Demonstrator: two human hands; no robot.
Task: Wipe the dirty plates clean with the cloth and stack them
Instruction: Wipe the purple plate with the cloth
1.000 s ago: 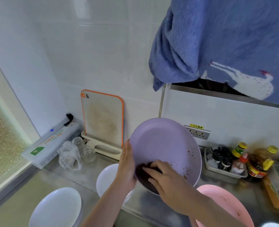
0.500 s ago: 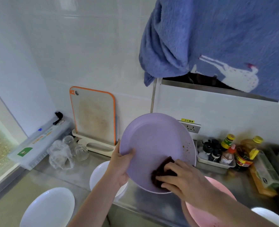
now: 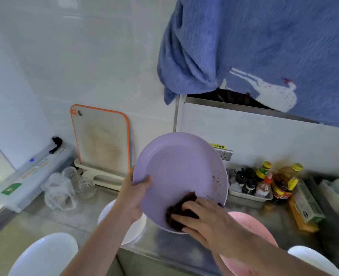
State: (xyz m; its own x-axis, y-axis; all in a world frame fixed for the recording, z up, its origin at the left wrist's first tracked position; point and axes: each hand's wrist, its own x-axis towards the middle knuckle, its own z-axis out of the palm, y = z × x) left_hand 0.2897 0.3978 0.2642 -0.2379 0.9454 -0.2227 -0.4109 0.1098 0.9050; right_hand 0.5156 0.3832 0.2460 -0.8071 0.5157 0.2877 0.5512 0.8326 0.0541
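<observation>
My left hand grips the left rim of a purple plate, which is held tilted above the steel counter. Brown specks dot the plate's lower right side. My right hand presses a dark brown cloth against the plate's lower inner face. Under my right forearm lies a pink plate with brown specks. A white plate sits on the counter below my left hand. Another white plate lies at the lower left, and a third white plate shows at the lower right.
An orange-edged cutting board leans on the wall. Upturned glasses and a crumpled plastic bag stand to its left. Sauce bottles and an oil bottle crowd the right. A blue towel hangs overhead.
My right hand slid the cloth from the plate's lower left toward its lower right, then back a little. The plate stayed tilted in my left hand.
</observation>
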